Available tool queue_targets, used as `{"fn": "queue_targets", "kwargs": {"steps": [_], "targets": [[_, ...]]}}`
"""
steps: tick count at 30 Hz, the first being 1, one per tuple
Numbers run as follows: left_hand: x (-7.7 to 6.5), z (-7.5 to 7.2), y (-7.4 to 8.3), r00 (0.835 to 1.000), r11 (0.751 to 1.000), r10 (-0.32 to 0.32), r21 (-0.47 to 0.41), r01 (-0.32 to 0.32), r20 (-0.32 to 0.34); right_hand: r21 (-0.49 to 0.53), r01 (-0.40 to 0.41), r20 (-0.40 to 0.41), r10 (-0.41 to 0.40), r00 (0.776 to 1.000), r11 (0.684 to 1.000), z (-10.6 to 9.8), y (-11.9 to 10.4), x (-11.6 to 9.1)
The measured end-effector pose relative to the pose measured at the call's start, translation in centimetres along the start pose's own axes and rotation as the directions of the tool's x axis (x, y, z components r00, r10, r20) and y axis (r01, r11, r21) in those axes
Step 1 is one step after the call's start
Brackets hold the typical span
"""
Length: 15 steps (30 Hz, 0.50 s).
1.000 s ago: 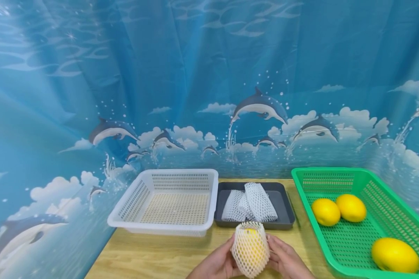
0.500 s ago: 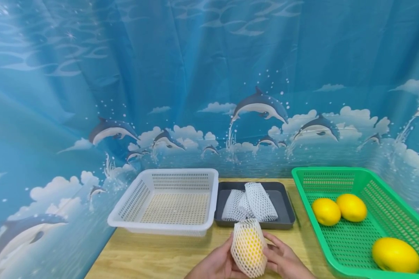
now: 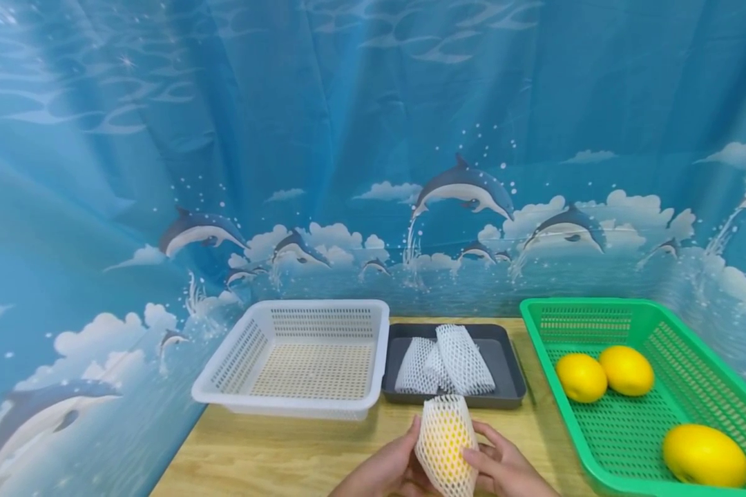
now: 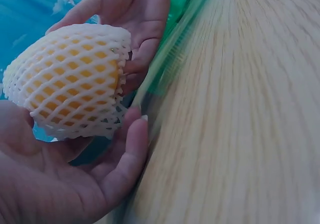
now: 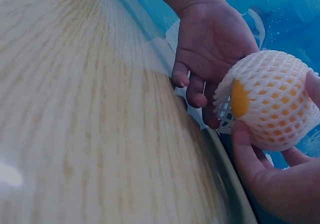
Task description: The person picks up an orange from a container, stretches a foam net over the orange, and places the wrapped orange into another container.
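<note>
Between the two hands is an oval yellow fruit point(image 3: 447, 445) in a white foam net sleeve point(image 4: 70, 79), held over the near part of the table. My left hand point(image 3: 385, 466) holds it from the left, thumb along its side and fingers below. From the right, my right hand point(image 3: 503, 466) grips the netted fruit, its thumb pressed on the front of the sleeve. In the right wrist view, bare yellow skin shows at the sleeve's open lower end, where a right fingertip touches. The undersides of both hands are hidden in the head view.
A dark tray point(image 3: 503, 369) with several white foam nets point(image 3: 463, 362) lies just beyond the hands. On the left stands a white basket point(image 3: 289, 400). A green basket point(image 3: 587, 442) with three yellow fruits point(image 3: 705, 455) stands right. Behind hangs a blue dolphin curtain point(image 3: 348, 138).
The netted fruit has turned and tilted slightly, and its top, seen earlier through the sleeve's mouth, is now covered. My right thumb has come round onto the front of the sleeve.
</note>
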<state>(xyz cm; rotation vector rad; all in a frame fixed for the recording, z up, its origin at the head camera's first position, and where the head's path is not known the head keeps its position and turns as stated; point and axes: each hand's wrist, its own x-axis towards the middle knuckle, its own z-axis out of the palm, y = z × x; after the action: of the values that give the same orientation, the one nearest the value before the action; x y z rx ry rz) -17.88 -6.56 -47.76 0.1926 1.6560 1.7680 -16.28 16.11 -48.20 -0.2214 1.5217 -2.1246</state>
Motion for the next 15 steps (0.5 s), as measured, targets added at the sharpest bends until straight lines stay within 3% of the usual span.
{"fn": "queue_targets", "kwargs": {"steps": [4, 7, 10, 15], "targets": [[0.1, 0.2, 0.3, 0.998, 0.998, 0.057, 0.032, -0.057, -0.024, 0.004, 0.022, 0.022, -0.023, 0.999, 1.0, -0.1, 0.0, 0.0], [0.4, 0.4, 0.7, 0.987, 0.993, 0.118, 0.045, -0.113, -0.113, 0.005, 0.018, 0.019, -0.018, 1.0, 1.0, -0.2, 0.0, 0.0], [0.7, 0.6, 0.9, 0.962, 0.985, 0.174, 0.024, -0.173, -0.212, 0.0, 0.002, 0.007, -0.002, 1.0, 1.0, -0.1, 0.0, 0.0], [0.8, 0.7, 1.2, 0.953, 0.98, 0.178, -0.049, -0.195, -0.247, 0.005, -0.006, -0.011, 0.006, 1.0, 1.0, 0.0, -0.2, -0.1]]}}
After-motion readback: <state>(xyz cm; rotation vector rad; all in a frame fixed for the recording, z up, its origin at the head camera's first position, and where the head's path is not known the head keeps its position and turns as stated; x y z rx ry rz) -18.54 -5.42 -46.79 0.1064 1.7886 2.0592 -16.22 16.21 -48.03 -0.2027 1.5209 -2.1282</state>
